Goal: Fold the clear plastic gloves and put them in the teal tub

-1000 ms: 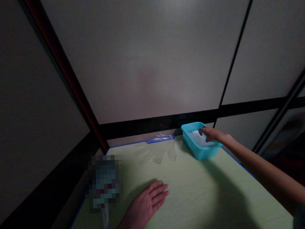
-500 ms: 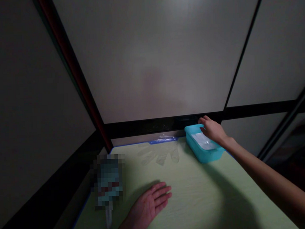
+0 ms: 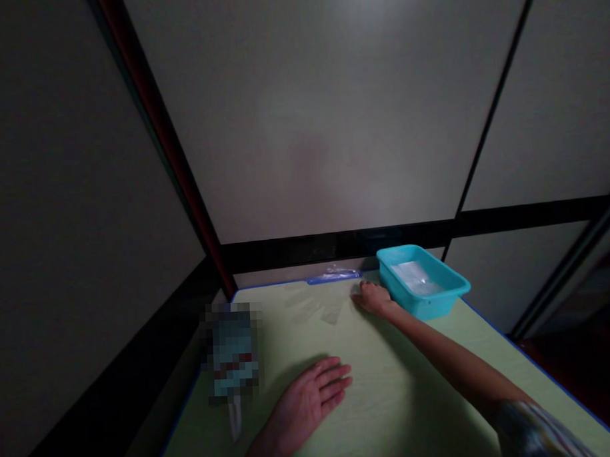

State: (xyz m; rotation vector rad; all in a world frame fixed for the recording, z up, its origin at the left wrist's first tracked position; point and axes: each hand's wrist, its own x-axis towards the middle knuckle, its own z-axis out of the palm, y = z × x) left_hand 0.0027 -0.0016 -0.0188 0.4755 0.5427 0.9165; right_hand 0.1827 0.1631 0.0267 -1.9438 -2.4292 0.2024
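My left hand rests palm up near the front of the pale green table, fingers stretched out and nothing in it. My right hand is at the back of the table, just left of the turquoise basket, its fingers curled down at the edge of a thin translucent glove. Whether the fingers grip the glove is too small to make out. Inside the basket lies a white packet.
Near the table's left edge is a blurred-out greenish packet with a pale strip below it. Clear plastic on a blue strip lies at the back edge. A pale panelled wall stands behind.
My right hand has moved left and down from the basket's rim to the glove beside it. My left hand stays open, palm up. The view has shifted slightly.
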